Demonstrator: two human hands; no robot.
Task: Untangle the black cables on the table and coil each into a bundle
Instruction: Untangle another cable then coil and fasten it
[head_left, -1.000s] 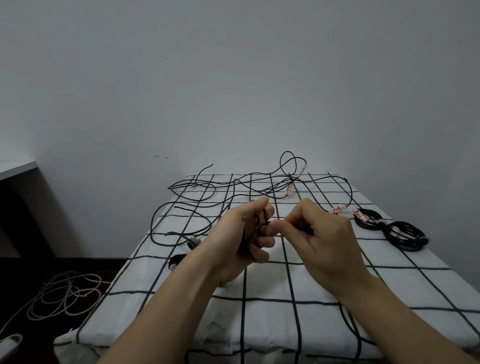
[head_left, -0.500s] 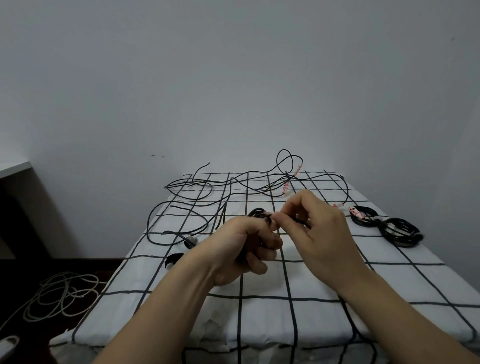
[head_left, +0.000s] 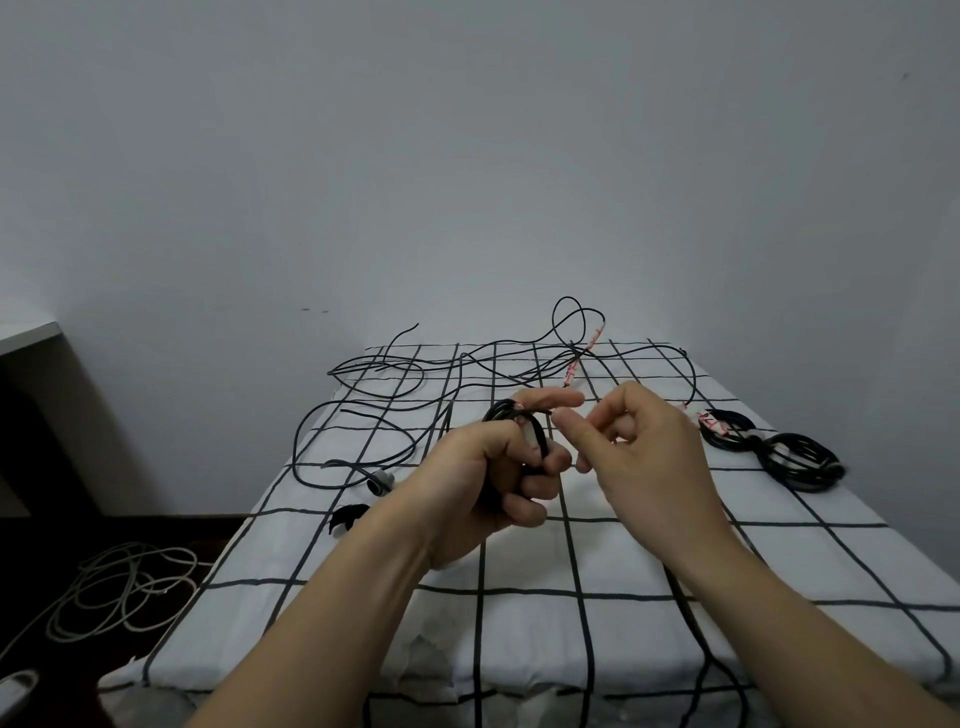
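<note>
My left hand (head_left: 488, 483) grips a small coil of black cable (head_left: 511, 413) above the table's middle, with its forefinger stretched out over the coil. My right hand (head_left: 644, 462) is just to the right, fingers curled, and its fingertips meet the coil's free end. More black cable (head_left: 457, 374) lies loose and tangled over the far half of the table, with red-and-white tags on some ends. Two coiled black bundles (head_left: 727, 428) (head_left: 802, 460) lie at the right edge.
The table wears a white cloth with a black grid (head_left: 649, 561). A metal-tipped plug (head_left: 382, 480) and a black strap (head_left: 345, 517) lie near the left edge. A pale cable (head_left: 119, 587) is heaped on the dark floor at left. A wall stands right behind the table.
The left hand has turned so that the coil now shows above its fingers. My right hand has drawn a little to the right, along the cable to its end.
</note>
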